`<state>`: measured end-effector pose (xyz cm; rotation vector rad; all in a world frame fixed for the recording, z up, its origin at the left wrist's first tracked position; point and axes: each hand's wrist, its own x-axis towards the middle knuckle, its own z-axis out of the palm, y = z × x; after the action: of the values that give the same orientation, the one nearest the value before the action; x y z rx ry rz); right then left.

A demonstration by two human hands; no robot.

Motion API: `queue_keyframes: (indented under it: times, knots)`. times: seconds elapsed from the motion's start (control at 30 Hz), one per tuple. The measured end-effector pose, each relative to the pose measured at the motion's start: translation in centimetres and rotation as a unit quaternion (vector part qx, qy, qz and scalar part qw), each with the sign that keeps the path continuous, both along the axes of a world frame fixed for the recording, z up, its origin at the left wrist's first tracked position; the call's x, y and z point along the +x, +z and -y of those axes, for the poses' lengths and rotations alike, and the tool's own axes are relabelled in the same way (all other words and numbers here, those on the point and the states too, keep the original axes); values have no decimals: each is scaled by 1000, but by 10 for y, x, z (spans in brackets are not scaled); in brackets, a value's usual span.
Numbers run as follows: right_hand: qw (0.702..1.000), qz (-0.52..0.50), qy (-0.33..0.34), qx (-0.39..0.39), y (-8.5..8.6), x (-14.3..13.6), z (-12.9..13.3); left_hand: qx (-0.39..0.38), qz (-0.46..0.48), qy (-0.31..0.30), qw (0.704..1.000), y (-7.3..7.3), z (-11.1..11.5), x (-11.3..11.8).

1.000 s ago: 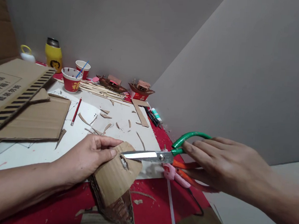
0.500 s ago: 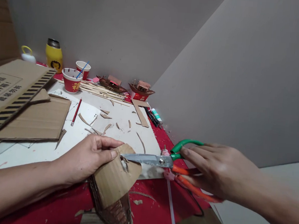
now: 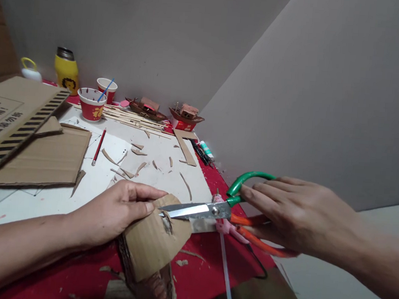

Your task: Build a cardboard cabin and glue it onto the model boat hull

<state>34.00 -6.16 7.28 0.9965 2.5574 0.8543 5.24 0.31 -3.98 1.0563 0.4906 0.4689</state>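
Observation:
Between its thumb and fingers, my left hand pinches the upper left edge of a curved cardboard piece. A ragged hole shows near that piece's top. My right hand is wrapped round the green and orange handles of a pair of scissors. The slightly parted blades point left, their tips at the hole. Below the cardboard piece is a brown boat-like cardboard shape, partly hidden by it. A pink glue gun lies behind the scissors, partly covered.
Cardboard scraps and a red pencil lie on the white board. Large cardboard sheets are at the left. Paper cups, a yellow bottle, thin sticks and two model boats stand or lie at the back.
The scissor blades have parted slightly, and the handles have spread with my right hand. My left hand still holds the cardboard piece. The whole view has shifted a little.

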Motion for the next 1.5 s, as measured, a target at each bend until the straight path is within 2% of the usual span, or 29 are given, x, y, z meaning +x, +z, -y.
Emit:
queue_keyframes:
  times: [0.33, 0.7, 0.8, 0.87, 0.93, 0.97, 1.0, 1.07, 1.13, 1.17, 1.2, 1.27, 1.4, 1.5]
  knots:
    - [997, -28, -2, -66, -14, 7, 2, 0, 6, 1, 1000, -2, -1, 0]
    - [994, -75, 59, -45, -29, 8, -1, -11, 12, -15, 1000, -1, -4, -2]
    - [990, -134, 38, -33, -30, 8, -1, -14, 3, 3, 1000, 0, -6, -1]
    - [976, -215, -16, -31, -30, 10, 0, -22, -4, 27, 999, -1, -7, -1]
    - [942, -311, -104, -66, -31, 11, 3, -35, -6, 53, 998, -2, -8, -2]
    - [913, -362, -158, -100, -32, 10, 5, -43, -6, 63, 997, -2, -8, -2]
    - [874, -417, -209, -138, -34, 7, 8, -50, -8, 69, 996, -2, -7, -3]
    - [775, -517, -293, -214, -41, 0, 13, -55, -15, 72, 996, -3, -6, -3]
    - [687, -586, -339, -262, -51, -9, 17, -51, -27, 64, 996, -2, -5, -3]
    - [665, -602, -347, -272, -56, -13, 18, -46, -33, 58, 997, -2, -5, -3]
    - [661, -604, -351, -274, -62, -16, 18, -40, -36, 54, 997, -2, -4, -3]
    - [692, -574, -355, -257, -73, -19, 14, -37, -35, 52, 997, -1, -4, -2]
    - [801, -386, -419, -186, -91, -19, -7, -44, -27, 54, 997, 2, -3, -2]
    - [831, -288, -452, -149, -98, -21, -24, -33, -30, 42, 998, 3, -3, -3]
